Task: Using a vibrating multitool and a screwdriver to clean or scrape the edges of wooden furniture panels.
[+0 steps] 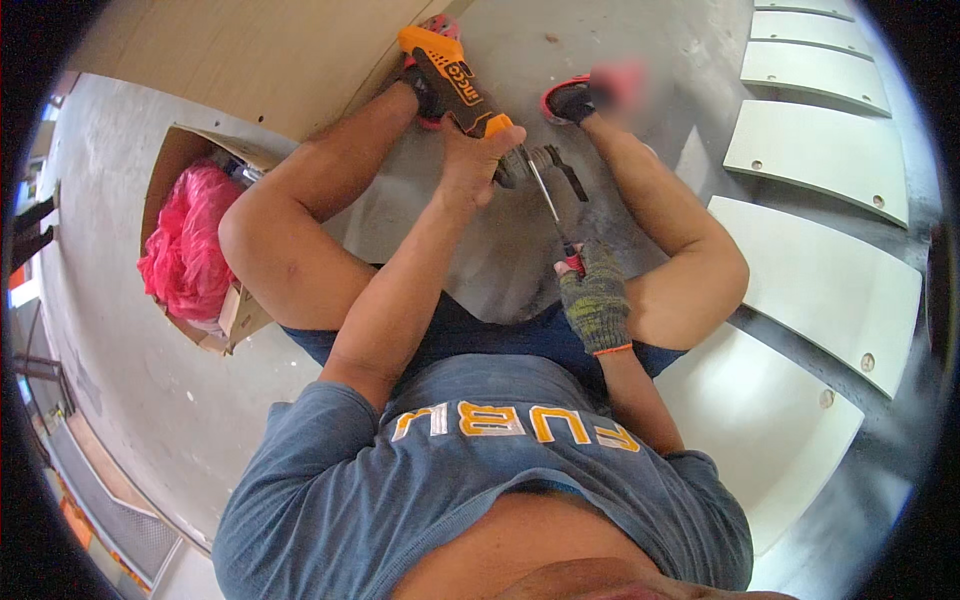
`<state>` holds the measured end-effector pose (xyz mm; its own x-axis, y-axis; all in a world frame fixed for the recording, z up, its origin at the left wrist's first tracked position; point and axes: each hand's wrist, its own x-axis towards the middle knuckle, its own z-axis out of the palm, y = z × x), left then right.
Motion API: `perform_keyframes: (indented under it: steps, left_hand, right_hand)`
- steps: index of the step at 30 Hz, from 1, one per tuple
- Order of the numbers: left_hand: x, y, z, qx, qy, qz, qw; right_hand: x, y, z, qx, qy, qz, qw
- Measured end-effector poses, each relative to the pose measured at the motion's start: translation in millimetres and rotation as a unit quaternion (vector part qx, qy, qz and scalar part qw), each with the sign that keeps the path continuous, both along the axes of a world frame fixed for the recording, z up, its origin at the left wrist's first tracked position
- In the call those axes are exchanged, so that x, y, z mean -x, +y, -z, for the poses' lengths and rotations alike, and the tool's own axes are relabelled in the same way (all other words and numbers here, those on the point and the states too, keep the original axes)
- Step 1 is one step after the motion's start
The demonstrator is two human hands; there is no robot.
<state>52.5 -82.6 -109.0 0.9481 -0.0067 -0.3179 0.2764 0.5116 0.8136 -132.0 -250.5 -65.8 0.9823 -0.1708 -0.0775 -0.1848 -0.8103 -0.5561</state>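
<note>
My bare left hand (470,165) is wrapped round an orange and black angle grinder (455,80), near its head. The grinder's body slants away to the upper left, and a dark curved guard (568,172) shows at the head's right side. In a dark green and yellow knitted glove, my right hand (595,297) grips a screwdriver (541,187) by its red and black handle. The long metal shaft points up and left, and its tip reaches the grinder's head beside my left fingers. Whether the tip sits in anything there, I cannot tell.
My bent legs (310,215) frame the grey floor (480,260). An open cardboard box (240,315) with a red plastic bag (190,240) stands at the left. A wooden panel (250,60) lies upper left. Several pale curved panels (815,280) with holes line the right side.
</note>
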Motion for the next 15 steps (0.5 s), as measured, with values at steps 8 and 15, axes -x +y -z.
perform_keyframes:
  steps: [8, 15]
  left_hand:
    - [-1, 0, -2, 0.117, 0.054, -0.064, 0.99]
    - [-6, 10, 0, 0.259, 0.104, -0.051, 0.959]
  right_hand:
    - [2, 6, -20, -0.021, 0.036, -0.016, 0.999]
    - [0, 10, -21, -0.053, 0.022, -0.053, 0.997]
